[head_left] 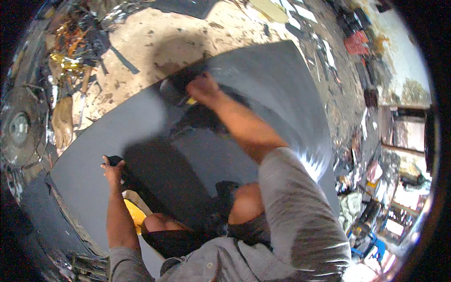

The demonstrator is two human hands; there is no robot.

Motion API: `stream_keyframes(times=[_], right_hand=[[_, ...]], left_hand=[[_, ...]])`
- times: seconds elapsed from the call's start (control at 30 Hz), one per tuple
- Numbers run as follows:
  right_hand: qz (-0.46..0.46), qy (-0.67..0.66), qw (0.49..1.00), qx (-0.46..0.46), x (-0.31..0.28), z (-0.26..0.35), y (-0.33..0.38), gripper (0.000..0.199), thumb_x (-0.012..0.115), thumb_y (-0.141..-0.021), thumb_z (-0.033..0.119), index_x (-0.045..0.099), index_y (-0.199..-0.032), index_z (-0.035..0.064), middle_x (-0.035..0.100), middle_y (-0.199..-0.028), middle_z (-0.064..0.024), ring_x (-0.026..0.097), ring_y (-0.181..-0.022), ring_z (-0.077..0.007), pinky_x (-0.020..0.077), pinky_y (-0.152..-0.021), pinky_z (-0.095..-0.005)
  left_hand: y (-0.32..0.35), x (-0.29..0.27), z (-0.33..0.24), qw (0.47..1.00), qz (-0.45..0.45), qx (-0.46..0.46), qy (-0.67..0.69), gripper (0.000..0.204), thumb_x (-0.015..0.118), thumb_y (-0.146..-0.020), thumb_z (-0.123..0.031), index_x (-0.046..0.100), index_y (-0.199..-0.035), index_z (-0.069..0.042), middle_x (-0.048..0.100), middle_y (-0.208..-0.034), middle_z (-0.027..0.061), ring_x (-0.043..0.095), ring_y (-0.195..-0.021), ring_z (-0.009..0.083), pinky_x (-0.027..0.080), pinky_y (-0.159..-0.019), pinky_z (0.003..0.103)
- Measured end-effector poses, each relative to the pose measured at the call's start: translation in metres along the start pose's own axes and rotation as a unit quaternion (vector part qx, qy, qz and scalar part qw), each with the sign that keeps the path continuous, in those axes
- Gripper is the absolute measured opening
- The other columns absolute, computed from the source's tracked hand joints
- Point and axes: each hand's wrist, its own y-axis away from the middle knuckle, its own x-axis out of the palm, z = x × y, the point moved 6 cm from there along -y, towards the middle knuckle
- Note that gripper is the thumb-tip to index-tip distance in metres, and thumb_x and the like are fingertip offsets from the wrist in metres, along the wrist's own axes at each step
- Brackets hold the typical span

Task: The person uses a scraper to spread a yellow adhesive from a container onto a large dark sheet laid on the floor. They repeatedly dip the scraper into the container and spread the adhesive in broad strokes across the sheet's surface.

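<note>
A large dark grey panel [84,155], curved like a car bonnet, spreads across the middle in front of my knees. My left hand [113,171] rests at its left part, fingers curled about a small black object [113,160] whose kind I cannot make out. Further off, near the panel's far edge, my right hand [205,90] is closed and pressed down on the surface. A small yellow bit [191,101] shows just under that hand; the rest of what it grips is hidden. Dark wet-looking patches and my shadow lie around it.
Sandy ground [127,42] strewn with scraps lies beyond the panel. On the left are a wheel-like round part [19,127] and a heap of tangled debris [75,42]. A yellow thing [135,214] sits by my left knee. Clutter and a blue object [376,248] stand at right.
</note>
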Motion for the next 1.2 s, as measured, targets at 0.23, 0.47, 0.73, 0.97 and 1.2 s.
stream_keyframes(times=[0.23, 0.47, 0.73, 0.97, 1.2], right_hand=[[0.027, -0.021, 0.991, 0.128, 0.116, -0.135, 0.217, 0.046, 0.060, -0.084, 0.009, 0.068, -0.124, 0.0297, 0.063, -0.132, -0.0064, 0.053, -0.129, -0.0262, 0.0235, -0.118, -0.0483], [0.042, -0.164, 0.921, 0.350, 0.247, -0.135, 0.423, 0.046, 0.058, -0.081, 0.005, 0.070, -0.119, 0.0290, 0.069, -0.120, -0.0052, 0.061, -0.117, -0.0236, 0.0389, -0.106, -0.0507], [-0.037, -0.238, 0.883, 0.402, 0.322, -0.013, 0.614, 0.051, 0.059, -0.075, 0.004, 0.070, -0.120, 0.0245, 0.072, -0.109, -0.0120, 0.067, -0.104, -0.0328, 0.0485, -0.094, -0.0446], [-0.160, -0.474, 0.664, 0.556, 0.322, 0.006, 0.684, 0.037, 0.070, -0.085, 0.023, 0.063, -0.115, 0.0025, 0.071, -0.098, -0.0229, 0.067, -0.099, -0.0404, 0.0513, -0.086, -0.0485], [-0.146, -0.395, 0.635, 0.647, 0.332, 0.016, 0.587, 0.040, 0.067, -0.085, 0.031, 0.064, -0.111, 0.0006, 0.069, -0.102, -0.0253, 0.066, -0.098, -0.0443, 0.0515, -0.086, -0.0514]], left_hand=[[-0.018, 0.008, 0.010, 0.984, 0.102, 0.024, 0.141, 0.108, 0.086, -0.073, -0.033, 0.023, -0.158, -0.014, 0.033, -0.153, 0.0298, 0.051, -0.129, 0.0450, 0.043, -0.106, 0.046], [-0.036, 0.008, 0.010, 0.997, 0.057, 0.043, 0.019, 0.101, 0.085, -0.074, -0.031, 0.030, -0.154, -0.006, 0.062, -0.123, 0.0259, 0.064, -0.110, 0.0369, 0.051, -0.093, 0.044], [-0.015, -0.005, -0.001, 0.958, 0.204, 0.101, 0.174, 0.082, 0.077, -0.084, -0.044, 0.039, -0.149, -0.009, 0.060, -0.132, 0.0107, 0.056, -0.120, 0.0310, 0.045, -0.090, 0.054], [0.086, -0.103, 0.009, 0.976, 0.081, 0.178, 0.097, 0.093, 0.071, -0.089, -0.045, 0.021, -0.157, -0.006, 0.029, -0.159, 0.0222, 0.037, -0.142, 0.0337, 0.036, -0.111, 0.039], [0.059, -0.175, 0.139, 0.982, -0.065, 0.164, -0.063, 0.094, 0.078, -0.084, -0.037, 0.026, -0.155, -0.005, 0.038, -0.153, 0.0250, 0.041, -0.140, 0.0364, 0.037, -0.112, 0.041]])
